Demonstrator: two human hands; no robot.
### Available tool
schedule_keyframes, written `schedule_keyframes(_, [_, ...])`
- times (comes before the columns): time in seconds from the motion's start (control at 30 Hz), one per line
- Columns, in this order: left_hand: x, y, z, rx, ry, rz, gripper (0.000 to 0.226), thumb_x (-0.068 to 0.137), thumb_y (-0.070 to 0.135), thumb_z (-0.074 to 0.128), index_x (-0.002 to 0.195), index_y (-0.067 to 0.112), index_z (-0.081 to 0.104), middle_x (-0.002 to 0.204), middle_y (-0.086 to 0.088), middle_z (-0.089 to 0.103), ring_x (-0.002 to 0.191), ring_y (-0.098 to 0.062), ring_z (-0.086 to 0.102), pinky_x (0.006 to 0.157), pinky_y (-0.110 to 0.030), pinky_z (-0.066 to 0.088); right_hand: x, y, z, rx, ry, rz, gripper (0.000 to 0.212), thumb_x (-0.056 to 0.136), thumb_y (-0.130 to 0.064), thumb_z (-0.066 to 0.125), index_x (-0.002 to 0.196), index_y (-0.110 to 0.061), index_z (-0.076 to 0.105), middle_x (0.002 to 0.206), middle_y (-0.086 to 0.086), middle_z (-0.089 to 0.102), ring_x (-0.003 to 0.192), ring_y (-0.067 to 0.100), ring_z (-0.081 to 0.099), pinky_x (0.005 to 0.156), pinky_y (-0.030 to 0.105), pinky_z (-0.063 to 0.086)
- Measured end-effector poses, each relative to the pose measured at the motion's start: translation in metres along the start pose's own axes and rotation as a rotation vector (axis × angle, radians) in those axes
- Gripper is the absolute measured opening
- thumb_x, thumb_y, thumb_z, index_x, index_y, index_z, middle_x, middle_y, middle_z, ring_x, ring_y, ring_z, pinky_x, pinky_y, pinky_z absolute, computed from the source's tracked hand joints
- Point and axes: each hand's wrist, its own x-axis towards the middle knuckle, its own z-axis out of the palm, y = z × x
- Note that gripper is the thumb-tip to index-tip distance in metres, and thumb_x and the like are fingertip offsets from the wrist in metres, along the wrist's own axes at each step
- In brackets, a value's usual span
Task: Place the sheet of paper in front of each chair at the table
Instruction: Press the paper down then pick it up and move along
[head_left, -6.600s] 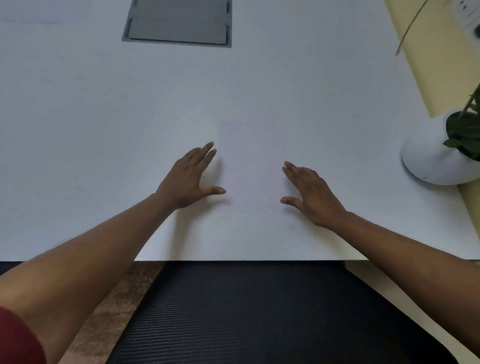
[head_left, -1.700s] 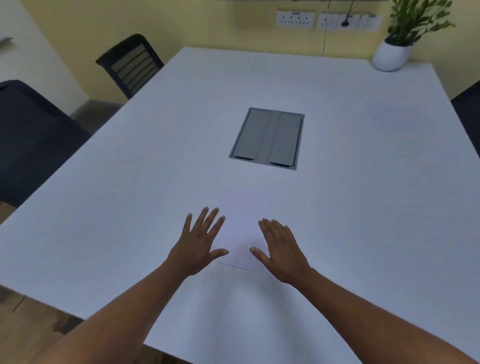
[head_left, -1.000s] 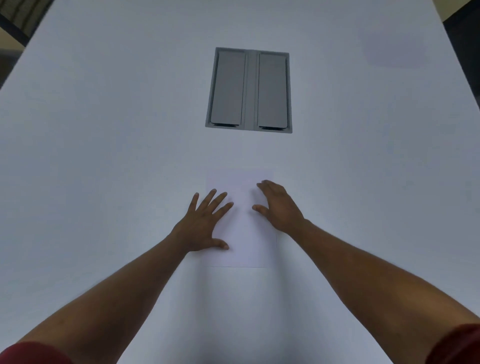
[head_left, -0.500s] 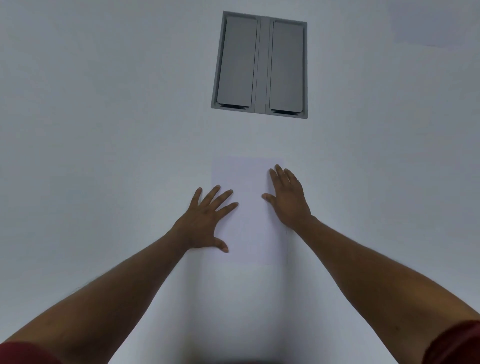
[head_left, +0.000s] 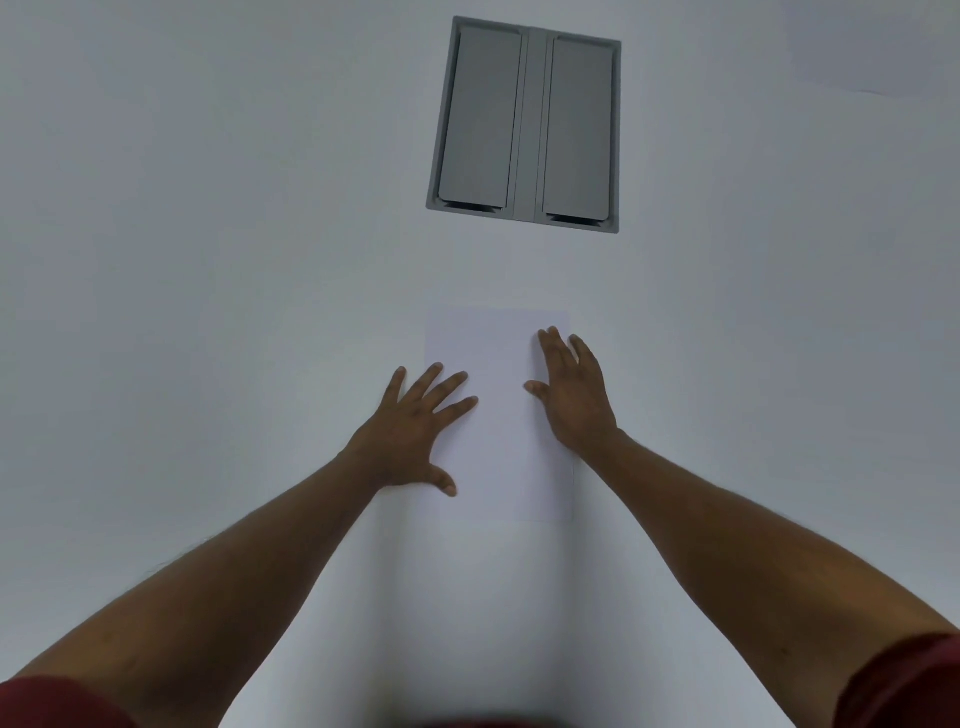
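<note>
A white sheet of paper (head_left: 501, 415) lies flat on the white table (head_left: 208, 260), its long side pointing away from me. My left hand (head_left: 415, 431) rests flat on the sheet's left edge with fingers spread. My right hand (head_left: 574, 395) presses flat on its right edge, fingers straight and close together. A second faint sheet (head_left: 872, 57) lies at the table's far right.
A grey recessed cable box (head_left: 524, 124) with two closed flaps sits in the tabletop just beyond the sheet. No chairs or table edges show in this view.
Both hands have stayed flat on the sheet. The view has tilted further down and closer, so the chairs, wall and plant seen earlier are out of view.
</note>
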Motion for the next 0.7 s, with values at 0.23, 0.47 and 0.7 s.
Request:
schedule_keyframes(0.23, [0.0,0.0,-0.001,-0.006,-0.02,-0.009,0.136,0.061,0.105,0.042,0.171,0.027,0.024,0.182,-0.004,0.007,0.167,-0.034,-0.002,0.128,-0.072,0.006,0.017,0.005,-0.019,-0.059,0.019,0.02,0.076,0.106,-0.044,0.057,0.167,-0.012,0.025,0.173,0.006,0.031,0.146,0.038,0.039,0.114,0.051,0.038])
schedule_keyframes(0.47, [0.0,0.0,0.001,-0.013,0.004,0.0,0.135,0.062,0.104,0.043,0.171,0.027,0.024,0.182,-0.004,0.008,0.167,-0.033,-0.002,0.129,-0.072,0.007,0.016,0.002,-0.014,-0.126,0.022,0.031,0.069,0.109,-0.043,0.05,0.167,-0.015,0.025,0.177,0.002,0.022,0.143,0.035,0.038,0.111,0.05,0.036])
schedule_keyframes(0.7, [0.0,-0.001,0.001,-0.02,0.015,0.005,0.135,0.062,0.104,0.045,0.171,0.028,0.024,0.182,-0.003,0.009,0.167,-0.033,0.001,0.129,-0.071,0.005,0.012,-0.005,-0.015,0.006,0.077,0.063,0.07,0.105,-0.032,0.063,0.165,-0.017,0.031,0.164,0.005,0.045,0.142,0.036,0.04,0.111,0.049,0.036])
